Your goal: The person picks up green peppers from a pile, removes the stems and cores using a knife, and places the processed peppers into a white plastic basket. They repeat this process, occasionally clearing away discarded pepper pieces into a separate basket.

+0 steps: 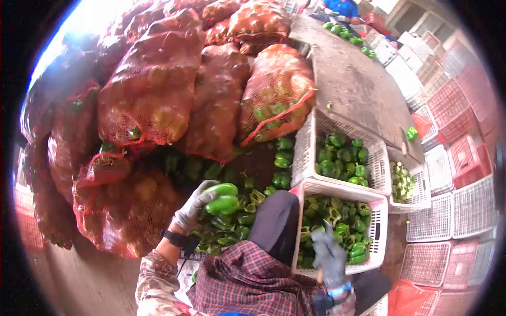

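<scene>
My left hand (191, 209), in a grey-white glove, is closed round a green bell pepper (223, 204), held up over a heap of peppers (224, 224) on the floor. A lengthwise groove shows along the pepper's side. My right hand (329, 254), in a darker grey glove and a little blurred, hangs over the white crate (377, 227) by my knee. It is closed on what looks like a small knife (328, 228); a pointed tip shows above the fingers and most of it is hidden. Green peppers (358, 253), some of them cut open, lie in that crate.
Red mesh sacks (150, 79) of peppers are piled at left and ahead. Behind the near crate stands another crate (303, 152) of peppers, beside a smaller crate (425, 192) of pale green pieces. Stacked crates (429, 263) line the right. A person (345, 8) sits far off.
</scene>
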{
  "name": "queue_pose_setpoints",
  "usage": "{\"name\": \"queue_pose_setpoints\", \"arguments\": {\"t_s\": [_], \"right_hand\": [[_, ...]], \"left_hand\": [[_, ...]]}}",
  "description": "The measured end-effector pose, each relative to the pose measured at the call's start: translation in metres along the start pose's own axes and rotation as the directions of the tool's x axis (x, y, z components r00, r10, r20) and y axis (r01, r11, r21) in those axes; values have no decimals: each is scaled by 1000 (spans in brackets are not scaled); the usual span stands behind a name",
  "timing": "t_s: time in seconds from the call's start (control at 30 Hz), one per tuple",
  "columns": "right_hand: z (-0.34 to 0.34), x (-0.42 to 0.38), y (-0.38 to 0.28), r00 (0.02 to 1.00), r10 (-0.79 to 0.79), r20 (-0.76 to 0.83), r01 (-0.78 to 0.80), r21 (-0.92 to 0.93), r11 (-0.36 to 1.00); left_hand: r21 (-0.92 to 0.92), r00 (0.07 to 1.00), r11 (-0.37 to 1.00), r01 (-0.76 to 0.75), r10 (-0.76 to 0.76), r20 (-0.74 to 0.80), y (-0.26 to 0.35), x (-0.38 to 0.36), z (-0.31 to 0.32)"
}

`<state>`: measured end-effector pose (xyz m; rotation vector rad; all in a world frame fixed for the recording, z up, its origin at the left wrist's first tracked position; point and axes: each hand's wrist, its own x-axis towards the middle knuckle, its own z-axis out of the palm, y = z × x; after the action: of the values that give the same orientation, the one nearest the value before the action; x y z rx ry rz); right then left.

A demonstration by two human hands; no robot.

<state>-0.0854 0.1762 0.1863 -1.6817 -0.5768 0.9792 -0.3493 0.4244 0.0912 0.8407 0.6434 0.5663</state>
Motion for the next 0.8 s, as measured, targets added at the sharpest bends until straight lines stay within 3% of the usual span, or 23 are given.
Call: {"name": "queue_pose_setpoints", "arguments": {"t_s": [0.03, 0.07, 0.13, 0.17, 0.2, 0.23, 0.27, 0.3, 0.33, 0.37, 0.43, 0.47, 0.53, 0.6, 0.67, 0.7, 0.77, 0.8], "right_hand": [[13, 17, -3, 967, -240, 89, 252, -176, 952], [27, 34, -6, 869, -463, 172, 494, -312, 811], [34, 46, -30, 846, -429, 316, 530, -421, 736], [29, 43, -33, 939, -202, 278, 284, -296, 912], [19, 39, -33, 961, 40, 275, 0, -142, 990], [7, 41, -13, 972, -189, 137, 185, 41, 982], [-9, 41, 7, 921, -387, -41, 388, 179, 904], [-29, 21, -2, 958, -252, -133, 277, 222, 935], [-45, 7, 2, 976, -146, -159, 186, 277, 943], [-60, -7, 7, 982, -38, -183, 100, 338, 936], [-68, -4, 44, 827, -256, -501, 402, 207, 892], [-70, -5, 48, 721, -389, -573, 551, 134, 824], [-76, -10, 49, 648, -413, -640, 408, -165, 898], [-89, -19, 63, 632, -578, -517, 396, -425, 814], [-103, -31, 71, 672, -586, -452, 313, -543, 779], [-108, -43, 70, 719, -515, -467, 230, -540, 809], [-105, -50, 58, 643, -524, -559, 285, -461, 840], [-101, -53, 44, 682, -527, -507, 239, -526, 816]], "left_hand": [[103, 997, 994, 30, -38, 74, 19, -5, 27], [210, 986, 976, 50, -82, 148, 36, -6, 53], [360, 914, 929, -89, -67, 401, 45, 7, 90], [307, 890, 948, -83, -68, 451, 39, 16, 110], [255, 861, 965, -64, -76, 503, 33, 25, 133], [238, 836, 970, -42, -96, 540, 40, 25, 159], [221, 809, 975, -14, -119, 576, 46, 25, 185], [128, 780, 991, -35, -53, 624, 32, 35, 198], [-47, 778, 999, 15, 18, 628, 17, 32, 224], [190, 775, 969, -160, 5, 632, -18, 56, 237], [224, 785, 928, -296, 103, 611, -66, 48, 277], [41, 809, 969, -244, 180, 559, -76, 16, 306], [-54, 903, 981, -185, 191, 385, -93, 4, 341], [-34, 899, 968, -250, 245, 362, -101, 8, 352], [29, 897, 956, -293, 265, 353, -104, 14, 350], [66, 893, 940, -334, 293, 342, -101, 12, 349], [71, 901, 940, -334, 296, 318, -103, 12, 340], [104, 899, 929, -356, 310, 310, -106, 13, 335]]}}
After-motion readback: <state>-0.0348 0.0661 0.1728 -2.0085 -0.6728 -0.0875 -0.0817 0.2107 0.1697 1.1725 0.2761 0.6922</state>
